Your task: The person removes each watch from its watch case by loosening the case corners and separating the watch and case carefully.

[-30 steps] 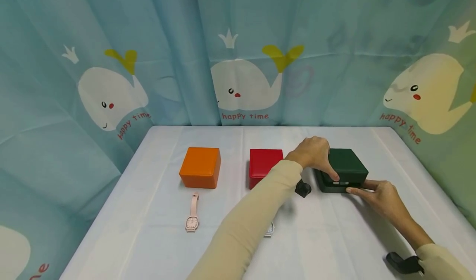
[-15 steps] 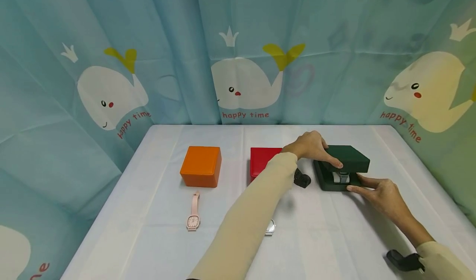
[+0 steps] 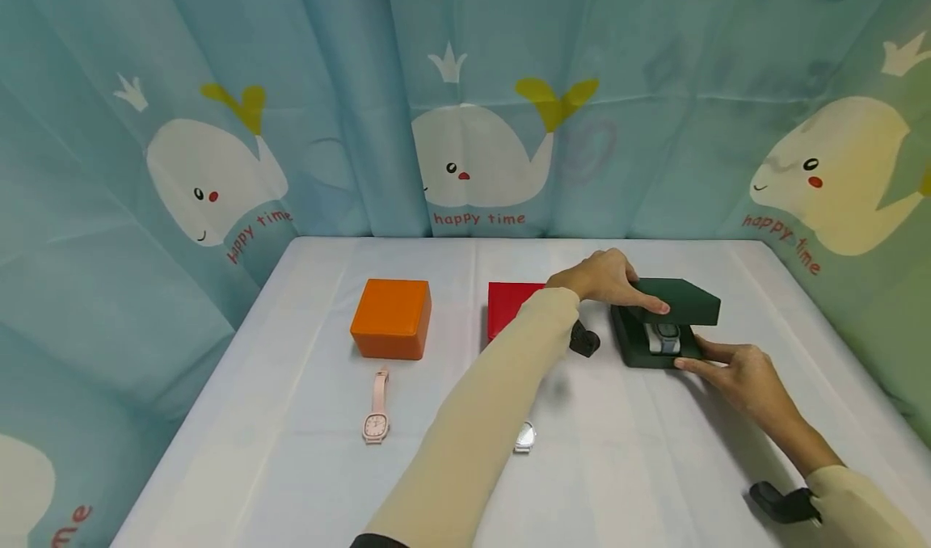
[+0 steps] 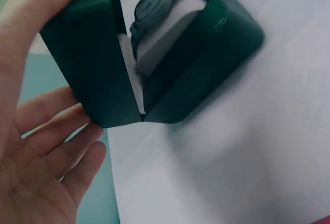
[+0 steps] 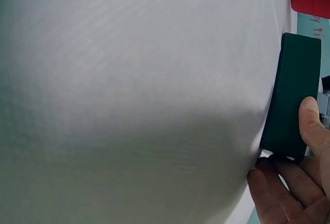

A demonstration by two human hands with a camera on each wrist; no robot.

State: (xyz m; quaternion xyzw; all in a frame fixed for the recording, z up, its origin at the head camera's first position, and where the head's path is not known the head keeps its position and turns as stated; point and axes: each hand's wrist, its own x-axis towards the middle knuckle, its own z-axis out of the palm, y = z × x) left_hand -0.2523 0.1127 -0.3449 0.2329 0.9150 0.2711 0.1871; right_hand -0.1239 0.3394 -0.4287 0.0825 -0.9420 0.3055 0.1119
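Note:
A dark green watch box [image 3: 627, 346] stands at the right of the table, its lid [image 3: 687, 304] partly raised. My left hand [image 3: 602, 278] grips the lid, thumb at the front edge and fingers behind. In the left wrist view the lid leans away from the base [image 4: 198, 72]. Inside, a grey-blue wristwatch [image 4: 154, 5] is wrapped round a pale cushion. My right hand [image 3: 745, 377] holds the base at its front right corner; in the right wrist view the thumb lies along the green wall [image 5: 294, 85] and the fingers are beneath it.
An orange box [image 3: 391, 319] stands at the left, with a pink wristwatch [image 3: 376, 419] in front of it. A red box [image 3: 509, 301] is partly hidden by the left sleeve [image 3: 473, 419]. A silver-cased watch [image 3: 525, 437] lies beside that sleeve. Curtains hang behind the table.
My left hand has lifted the green lid up and back from nearly closed, bringing the watch inside into view. The right hand has stayed on the base.

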